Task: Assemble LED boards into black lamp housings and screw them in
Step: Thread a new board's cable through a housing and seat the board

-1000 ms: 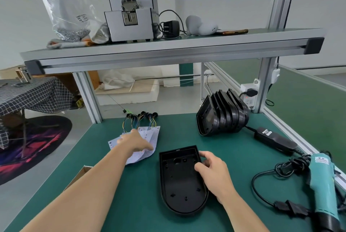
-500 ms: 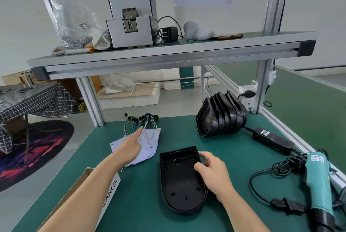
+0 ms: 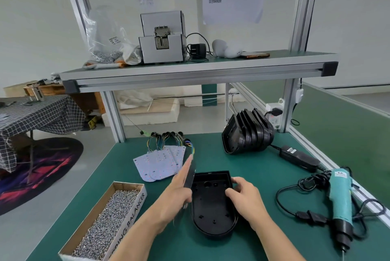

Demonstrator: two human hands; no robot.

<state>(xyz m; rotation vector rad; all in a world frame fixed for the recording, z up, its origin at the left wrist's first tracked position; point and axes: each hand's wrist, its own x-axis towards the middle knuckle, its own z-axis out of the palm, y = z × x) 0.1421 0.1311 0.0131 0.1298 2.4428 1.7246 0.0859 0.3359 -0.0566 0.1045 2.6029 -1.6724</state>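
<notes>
On the bench (image 3: 263, 176) an open housing (image 3: 213, 203) lies near the middle, the left hand (image 3: 179, 191) at its left edge and the right hand (image 3: 247, 197) on its right rim. Left of it sits a box of screws (image 3: 105, 222); beyond that, LED boards (image 3: 160, 163) (overlapping one another). Far right stands a stack of housings (image 3: 247, 134), and near right lies a screwdriver (image 3: 340, 199). Above, a shelf (image 3: 190, 68) carries a feeder machine (image 3: 162, 38).

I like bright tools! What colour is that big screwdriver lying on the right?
The screwdriver is teal with a black tip end, seen in the head view.
</notes>
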